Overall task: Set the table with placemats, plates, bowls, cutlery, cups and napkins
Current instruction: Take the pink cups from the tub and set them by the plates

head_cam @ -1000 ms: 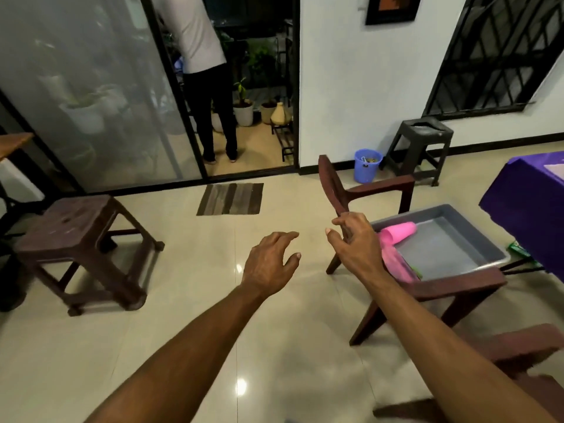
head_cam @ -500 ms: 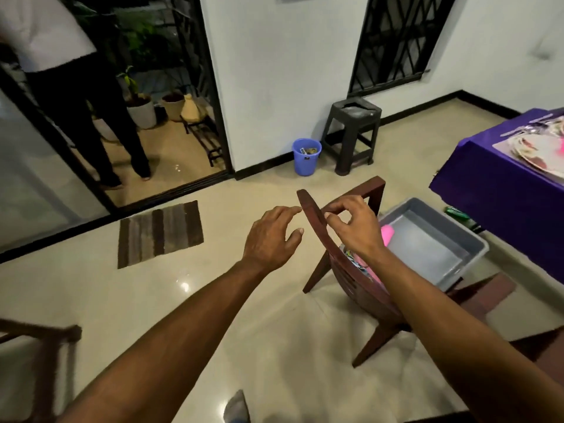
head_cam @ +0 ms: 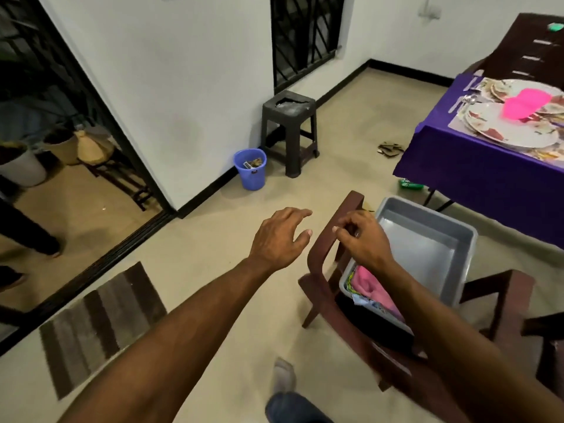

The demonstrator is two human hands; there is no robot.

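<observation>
Reaching toward the grey tub (head_cam: pixel 427 248) on the brown chair (head_cam: pixel 328 236), so this looks like a trip back for more stuff, and I'd guess the job is maybe past halfway. The right hand (head_cam: pixel 364 239) hangs over the tub's near corner with its fingers (head_cam: pixel 343 228) curled in loosely, pinched toward each other. I can't tell if there's anything tiny between them, looks like nothing. The left hand (head_cam: pixel 279 238) is out in the air beside the chair back, fingers spread and relaxed, holding nothing.

What's already done, going by the desk (head_cam: pixel 476 175) with the purple cloth off to the right: floral plates (head_cam: pixel 503 126) are down on what looks like a placemat (head_cam: pixel 457 122), a pink bowl or cup (head_cam: pixel 523 103) sits on top of them, and some cutlery (head_cam: pixel 464 100) lies just beside the plates. It's too blurry to count the settings.

What's left, I think: the tub is mostly bare, but there's pink cloth (head_cam: pixel 370 283) and some patterned fabric bunched at the near end, probably the napkins. Those have yet to go out, and likely cups too.
</observation>
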